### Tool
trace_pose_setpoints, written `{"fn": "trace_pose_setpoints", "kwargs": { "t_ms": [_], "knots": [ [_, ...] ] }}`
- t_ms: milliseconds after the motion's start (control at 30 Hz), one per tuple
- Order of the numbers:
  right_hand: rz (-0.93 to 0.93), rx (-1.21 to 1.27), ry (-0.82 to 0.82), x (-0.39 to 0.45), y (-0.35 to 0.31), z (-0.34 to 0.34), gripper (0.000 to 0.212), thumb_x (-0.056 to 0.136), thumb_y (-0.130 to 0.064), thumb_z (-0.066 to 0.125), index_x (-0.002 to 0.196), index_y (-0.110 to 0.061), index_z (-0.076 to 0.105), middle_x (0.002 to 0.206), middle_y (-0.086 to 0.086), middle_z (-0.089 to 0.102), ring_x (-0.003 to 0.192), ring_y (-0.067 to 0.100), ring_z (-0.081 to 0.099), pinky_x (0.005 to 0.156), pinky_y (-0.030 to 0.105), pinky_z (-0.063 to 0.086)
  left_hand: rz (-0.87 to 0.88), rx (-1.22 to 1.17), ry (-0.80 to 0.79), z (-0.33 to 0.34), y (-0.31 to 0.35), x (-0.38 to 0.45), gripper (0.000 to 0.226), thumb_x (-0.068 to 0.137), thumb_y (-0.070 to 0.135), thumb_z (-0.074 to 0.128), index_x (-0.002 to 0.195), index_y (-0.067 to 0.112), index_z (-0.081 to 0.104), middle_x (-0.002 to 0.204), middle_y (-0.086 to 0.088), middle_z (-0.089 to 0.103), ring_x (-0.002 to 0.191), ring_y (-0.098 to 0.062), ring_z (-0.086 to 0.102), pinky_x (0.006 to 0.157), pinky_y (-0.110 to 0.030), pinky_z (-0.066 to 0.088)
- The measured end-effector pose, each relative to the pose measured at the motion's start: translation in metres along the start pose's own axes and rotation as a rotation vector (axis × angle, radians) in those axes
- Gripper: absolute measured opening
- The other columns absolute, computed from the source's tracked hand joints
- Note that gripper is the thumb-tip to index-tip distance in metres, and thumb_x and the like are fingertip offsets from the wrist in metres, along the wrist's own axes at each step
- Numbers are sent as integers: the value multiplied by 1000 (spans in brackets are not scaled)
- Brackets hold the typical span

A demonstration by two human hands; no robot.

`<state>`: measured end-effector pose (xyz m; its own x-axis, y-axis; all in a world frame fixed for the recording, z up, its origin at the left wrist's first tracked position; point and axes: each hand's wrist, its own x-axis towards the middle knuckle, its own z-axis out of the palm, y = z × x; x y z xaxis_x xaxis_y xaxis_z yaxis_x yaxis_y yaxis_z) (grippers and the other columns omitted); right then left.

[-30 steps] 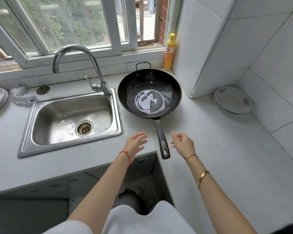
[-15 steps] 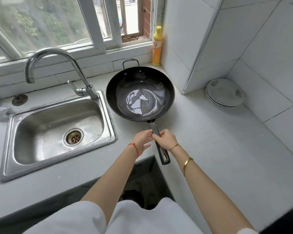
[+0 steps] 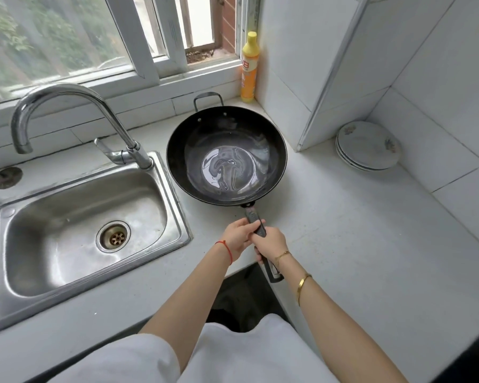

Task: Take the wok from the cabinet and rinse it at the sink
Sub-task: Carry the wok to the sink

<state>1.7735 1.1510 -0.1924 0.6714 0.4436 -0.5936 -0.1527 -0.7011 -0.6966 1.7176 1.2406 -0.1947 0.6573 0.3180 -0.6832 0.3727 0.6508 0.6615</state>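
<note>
A black wok [image 3: 202, 139] rests on the white counter just right of the steel sink [image 3: 53, 244]. A shallow pool of water shines in its bottom. Its long dark handle [image 3: 253, 218] points toward me. My left hand [image 3: 239, 237] grips the handle nearer the bowl, and my right hand [image 3: 270, 243] is wrapped around it just behind. The handle's end sticks out past my right wrist over the counter edge. The curved chrome faucet [image 3: 67, 98] stands at the sink's back edge, its spout over the left part of the basin, with no water running.
A yellow detergent bottle [image 3: 249, 67] stands in the window corner behind the wok. Stacked white plates [image 3: 368, 145] lie at the back right by the tiled wall. A tiled pillar juts out right of the wok. A dark cabinet opening [image 3: 241, 299] shows below the counter edge.
Both hands went from hovering open beside the handle to closing around it. My view has moved closer and to the right.
</note>
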Motion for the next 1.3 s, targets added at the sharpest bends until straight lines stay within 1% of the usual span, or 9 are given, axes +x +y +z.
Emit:
{"fn": "trace_pose_setpoints", "kwargs": {
  "t_ms": [167, 300, 367, 500, 633, 800, 933, 1167, 1300],
  "knots": [
    [-53, -32, 80, -6, 0, 6, 20, 88, -27, 61, 69, -20, 62, 55, 3, 61, 32, 12, 55, 36, 23, 48, 14, -55, -12, -4, -2, -1, 37, 95, 4, 57, 131, -5, 56, 116, -12, 67, 101, -19, 63, 86, -24, 52],
    [-71, -41, 93, -10, 2, 8, 21, 90, -27, 60, 73, -16, 62, 56, 4, 61, 33, 13, 54, 35, 22, 45, 44, -80, -5, -4, -8, -5, 37, 95, 4, 58, 132, -2, 57, 117, -12, 67, 107, -22, 62, 95, -29, 50],
    [-69, -38, 84, -12, 3, 7, 21, 91, -26, 60, 74, -14, 62, 56, 5, 60, 33, 12, 53, 35, 22, 44, 52, -88, -9, -4, -11, -7, 37, 95, 6, 58, 131, 0, 57, 118, -11, 68, 107, -21, 63, 92, -27, 51],
    [-72, -58, 84, -18, 4, 9, 19, 91, -26, 60, 84, -9, 64, 62, 8, 62, 35, 13, 54, 35, 21, 44, 73, -123, -13, -7, -16, -14, 36, 95, 6, 59, 130, 0, 59, 118, -11, 69, 99, -16, 67, 77, -18, 56],
    [-64, -80, 75, -27, 8, 18, 21, 93, -28, 60, 94, -7, 65, 73, 12, 66, 43, 16, 59, 38, 21, 47, 98, -135, 11, -12, -22, -27, 36, 95, 7, 60, 130, 1, 59, 120, -11, 70, 103, -18, 68, 82, -21, 56],
    [-94, -35, 51, -43, 19, 26, 20, 92, -29, 61, 88, -10, 64, 65, 7, 65, 33, 9, 55, 35, 20, 47, 146, -169, 54, -14, -36, -52, 31, 94, 10, 62, 124, 6, 64, 109, -3, 75, 96, -13, 71, 78, -20, 57],
    [-118, -63, 40, -62, 30, 32, 22, 93, -32, 60, 89, -11, 64, 65, 6, 65, 29, 8, 54, 32, 17, 43, 174, -196, 83, -14, -54, -73, 29, 93, 12, 63, 122, 8, 65, 111, -5, 75, 92, -12, 73, 74, -21, 57],
    [-171, -95, -57, -93, 42, 41, 25, 93, -31, 59, 91, -7, 65, 66, 10, 65, 37, 13, 57, 35, 19, 44, 220, -262, 146, -22, -80, -110, 32, 93, 13, 62, 125, 5, 65, 115, -7, 74, 93, -11, 74, 70, -17, 56],
    [-192, -100, -105, -106, 45, 56, 22, 94, -31, 60, 90, -9, 65, 61, 5, 62, 31, 6, 53, 33, 15, 40, 238, -268, 197, -34, -88, -131, 32, 93, 15, 62, 125, 8, 65, 113, -3, 75, 94, -10, 74, 71, -17, 56]
  ]
}}
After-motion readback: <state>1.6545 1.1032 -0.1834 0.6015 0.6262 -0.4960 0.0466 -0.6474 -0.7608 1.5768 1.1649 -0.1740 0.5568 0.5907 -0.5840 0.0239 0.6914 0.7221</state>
